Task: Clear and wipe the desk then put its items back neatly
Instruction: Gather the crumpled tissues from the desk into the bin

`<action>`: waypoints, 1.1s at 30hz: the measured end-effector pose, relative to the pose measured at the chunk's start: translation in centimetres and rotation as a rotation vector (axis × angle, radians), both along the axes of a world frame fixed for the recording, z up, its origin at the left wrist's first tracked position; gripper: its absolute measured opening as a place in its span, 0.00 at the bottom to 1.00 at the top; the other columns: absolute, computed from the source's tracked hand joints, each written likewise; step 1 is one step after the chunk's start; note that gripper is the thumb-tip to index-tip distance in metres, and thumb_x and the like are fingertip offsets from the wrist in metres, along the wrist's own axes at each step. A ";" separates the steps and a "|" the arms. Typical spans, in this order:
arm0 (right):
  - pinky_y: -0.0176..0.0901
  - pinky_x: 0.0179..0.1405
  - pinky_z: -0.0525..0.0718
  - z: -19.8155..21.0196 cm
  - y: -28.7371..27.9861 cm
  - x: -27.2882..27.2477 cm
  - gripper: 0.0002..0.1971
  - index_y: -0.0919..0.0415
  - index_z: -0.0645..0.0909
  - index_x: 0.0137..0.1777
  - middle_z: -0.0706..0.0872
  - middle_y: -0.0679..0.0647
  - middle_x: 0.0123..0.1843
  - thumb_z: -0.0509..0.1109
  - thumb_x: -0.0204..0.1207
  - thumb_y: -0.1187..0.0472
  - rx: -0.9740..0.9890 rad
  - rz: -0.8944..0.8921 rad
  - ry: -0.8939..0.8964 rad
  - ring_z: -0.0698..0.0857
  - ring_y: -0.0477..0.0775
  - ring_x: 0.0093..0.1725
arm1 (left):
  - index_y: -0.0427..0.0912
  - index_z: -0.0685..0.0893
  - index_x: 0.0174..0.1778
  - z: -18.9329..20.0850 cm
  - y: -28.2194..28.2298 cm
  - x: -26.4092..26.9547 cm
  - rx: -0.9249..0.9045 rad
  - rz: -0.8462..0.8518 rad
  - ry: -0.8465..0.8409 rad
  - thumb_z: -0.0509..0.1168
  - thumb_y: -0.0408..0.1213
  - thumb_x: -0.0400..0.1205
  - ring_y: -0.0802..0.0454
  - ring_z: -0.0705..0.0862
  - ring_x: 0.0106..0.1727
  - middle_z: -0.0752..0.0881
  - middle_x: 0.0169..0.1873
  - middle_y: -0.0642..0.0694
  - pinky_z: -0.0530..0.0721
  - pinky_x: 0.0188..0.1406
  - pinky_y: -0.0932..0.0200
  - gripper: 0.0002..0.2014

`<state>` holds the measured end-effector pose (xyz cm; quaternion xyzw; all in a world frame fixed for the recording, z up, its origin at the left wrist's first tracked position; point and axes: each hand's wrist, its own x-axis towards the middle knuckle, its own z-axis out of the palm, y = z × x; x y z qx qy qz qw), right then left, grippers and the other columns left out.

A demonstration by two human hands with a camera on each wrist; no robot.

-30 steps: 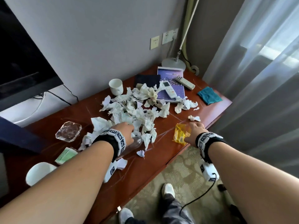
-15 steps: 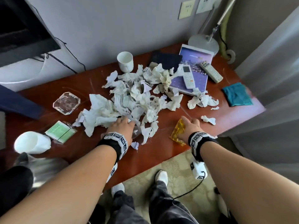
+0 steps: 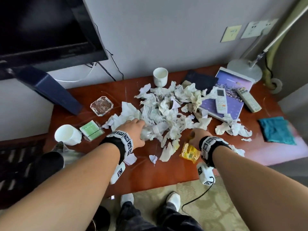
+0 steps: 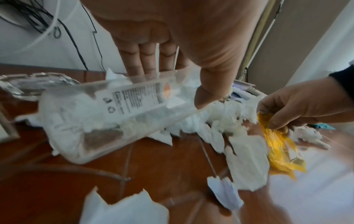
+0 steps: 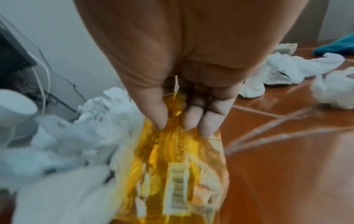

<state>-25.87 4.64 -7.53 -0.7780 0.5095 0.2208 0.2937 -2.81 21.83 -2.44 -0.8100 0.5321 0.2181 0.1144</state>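
A heap of crumpled white tissues [image 3: 163, 112] covers the middle of the red-brown desk [image 3: 166, 172]. At the heap's near left edge my left hand [image 3: 141, 129] grips a clear plastic bottle [image 4: 107, 121]. The bottle lies tilted, with my thumb on its labelled side and my fingers behind it [image 4: 172, 86]. My right hand [image 3: 194, 136] pinches the top end of a yellow plastic wrapper [image 3: 190, 153] between thumb and fingertips [image 5: 176, 121]. The wrapper [image 5: 172, 166] hangs down toward the desk near its front edge.
A white cup [image 3: 160, 79] stands at the back and another [image 3: 67, 135] at the left. Near it are a glass ashtray [image 3: 101, 105] and a green card holder [image 3: 91, 130]. Two remotes [image 3: 221, 100] lie on a purple booklet [image 3: 233, 104]. A teal cloth [image 3: 277, 130] lies right.
My right hand has gone from resting on the yellow wrapper to pinching its end and raising it. My left hand stays on the bottle. The head view has moved closer and leftward.
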 end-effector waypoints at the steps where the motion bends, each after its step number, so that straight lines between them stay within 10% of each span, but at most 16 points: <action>1: 0.46 0.48 0.87 0.7 -0.4 0.6 0.10 0.54 0.82 0.56 0.87 0.53 0.53 0.75 0.76 0.59 0.009 -0.003 -0.025 0.87 0.56 0.51 | 0.50 0.71 0.73 0.7 0.0 0.6 -0.004 0.013 -0.009 0.71 0.54 0.74 0.42 0.79 0.66 0.77 0.66 0.46 0.83 0.60 0.45 0.32; 12: 0.50 0.46 0.94 5.2 1.1 8.1 0.09 0.55 0.83 0.44 0.91 0.56 0.45 0.81 0.75 0.55 0.273 -0.004 -0.346 0.93 0.55 0.41 | 0.51 0.73 0.69 4.8 3.2 5.7 -0.130 0.282 -0.007 0.72 0.60 0.72 0.45 0.83 0.59 0.80 0.64 0.48 0.85 0.57 0.51 0.33; 19: 0.48 0.52 0.86 2.1 8.3 14.9 0.24 0.59 0.81 0.69 0.85 0.56 0.63 0.77 0.78 0.47 0.096 0.428 -0.108 0.86 0.59 0.60 | 0.52 0.74 0.67 4.8 7.8 8.6 -0.169 0.399 0.018 0.73 0.57 0.74 0.44 0.82 0.60 0.80 0.64 0.48 0.81 0.55 0.52 0.28; 22: 0.46 0.43 0.84 -0.1 10.5 16.9 0.17 0.61 0.82 0.59 0.85 0.57 0.61 0.74 0.78 0.50 -0.016 0.558 -0.024 0.85 0.59 0.52 | 0.51 0.75 0.63 4.3 9.1 9.3 -0.184 0.405 0.033 0.71 0.57 0.75 0.44 0.83 0.57 0.81 0.61 0.47 0.83 0.55 0.51 0.25; 29: 0.46 0.41 0.85 -1.4 11.6 18.3 0.06 0.53 0.72 0.43 0.83 0.54 0.49 0.67 0.77 0.61 -0.060 0.350 -0.008 0.82 0.57 0.44 | 0.51 0.74 0.61 3.4 9.2 10.7 -0.179 0.357 0.085 0.71 0.56 0.74 0.45 0.83 0.54 0.81 0.60 0.50 0.86 0.55 0.47 0.24; 33: 0.43 0.34 0.79 0.6 10.3 17.7 0.10 0.54 0.74 0.50 0.84 0.53 0.47 0.73 0.75 0.60 -0.018 0.159 -0.090 0.83 0.56 0.43 | 0.49 0.76 0.64 4.1 7.7 11.6 -0.188 0.286 0.121 0.71 0.50 0.77 0.49 0.81 0.49 0.82 0.58 0.50 0.75 0.44 0.57 0.21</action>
